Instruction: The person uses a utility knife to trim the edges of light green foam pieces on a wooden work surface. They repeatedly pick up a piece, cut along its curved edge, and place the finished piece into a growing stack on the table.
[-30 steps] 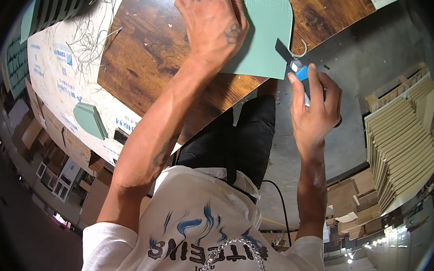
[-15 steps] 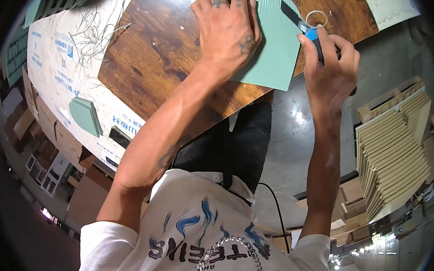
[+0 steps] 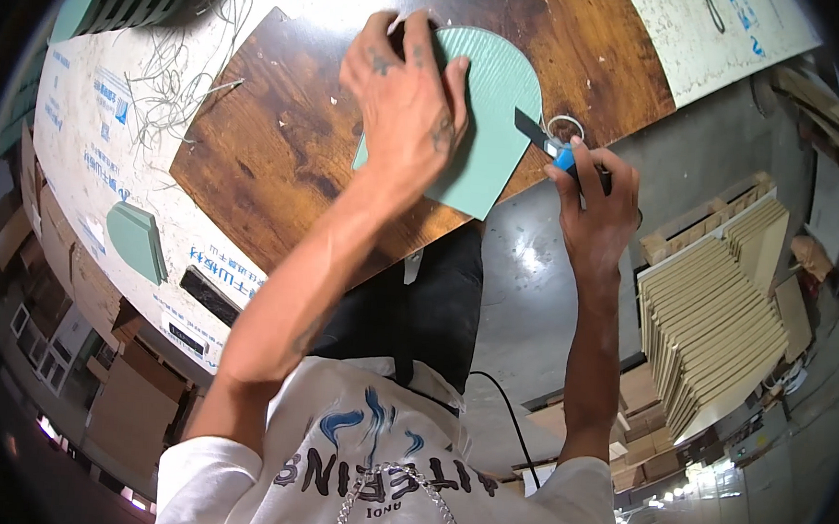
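- Here lies the pale green, arch-topped flat panel point(image 3: 496, 84), out on the dark brown wood-grain board point(image 3: 605, 57), its rounded end away from the person, its lower corner right at the board's near edge.
- The bare left hand point(image 3: 400, 112) is down over the panel's left side, fingers bent and spread, thumb apart from them; what the fingertips grip, if anything, I cannot tell.
- Now the right hand point(image 3: 601, 206), just off the panel's right edge: thumb and fingers clamped on a blue-and-black utility knife point(image 3: 564, 158) with a dark blade.
- And that blade reaches in over the panel's right margin, tip pointing up and left; whether it touches the surface, I cannot tell.
- Just right of the panel, beside the knife, a thin pale strip point(image 3: 568, 117) curls into a loop.
- Well left of the panel, a tangle of thin strands point(image 3: 184, 104) spreads over a white sheet with blue print point(image 3: 68, 111).
- Lower left of the panel, a small stack of green round-ended pieces point(image 3: 133, 240), with a flat black rectangular object point(image 3: 211, 295) near it.
- Far right of the panel, beyond the grey floor point(image 3: 526, 254), stands a row of cream-coloured boards point(image 3: 714, 318).
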{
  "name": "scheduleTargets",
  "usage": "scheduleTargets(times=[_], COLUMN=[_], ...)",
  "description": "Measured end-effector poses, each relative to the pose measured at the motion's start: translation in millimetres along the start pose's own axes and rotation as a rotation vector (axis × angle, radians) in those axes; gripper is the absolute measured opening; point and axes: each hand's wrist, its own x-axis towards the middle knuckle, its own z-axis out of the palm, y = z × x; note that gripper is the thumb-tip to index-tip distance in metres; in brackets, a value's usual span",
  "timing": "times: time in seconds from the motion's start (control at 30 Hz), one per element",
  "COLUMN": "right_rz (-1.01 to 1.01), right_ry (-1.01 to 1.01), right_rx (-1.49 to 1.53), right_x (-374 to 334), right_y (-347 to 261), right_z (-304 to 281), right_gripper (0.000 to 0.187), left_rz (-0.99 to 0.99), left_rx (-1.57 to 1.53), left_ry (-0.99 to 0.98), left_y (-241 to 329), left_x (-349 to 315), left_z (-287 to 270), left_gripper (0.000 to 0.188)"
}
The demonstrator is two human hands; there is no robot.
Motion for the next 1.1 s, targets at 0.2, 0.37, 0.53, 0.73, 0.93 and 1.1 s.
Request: scheduleTargets(times=[0.2,0.37,0.53,0.73,0.93,1.1], right_rz=[-0.057,-0.140,-0.203,-0.276,-0.425,-0.500], right_ry=[-0.035,-0.060,-0.100,-0.152,-0.086,-0.153], right_rx=[-0.052,0.015,0.067,0.149,0.226,0.207], right_x=[22,33,50,75,113,149], right_y=[9,22,32,38,45,43], right_z=[0,-1,-1,2,24,22], right_gripper=[0.040,0.040,0.041,0.041,0.039,0.031], left_rz=[-0.134,-0.138,-0.103,-0.140,-0.181,-0.152], left_rx=[0.027,0.048,0.069,0.061,0.029,0.001], left_ry=[0.045,0.019,0.025,0.031,0.043,0.074], left_y=[9,8,6,8,13,12], left_x=[-20,-20,-21,-22,-18,-17], left_z=[12,9,10,10,3,6], left_gripper=[0.047,0.047,0.047,0.047,0.046,0.044])
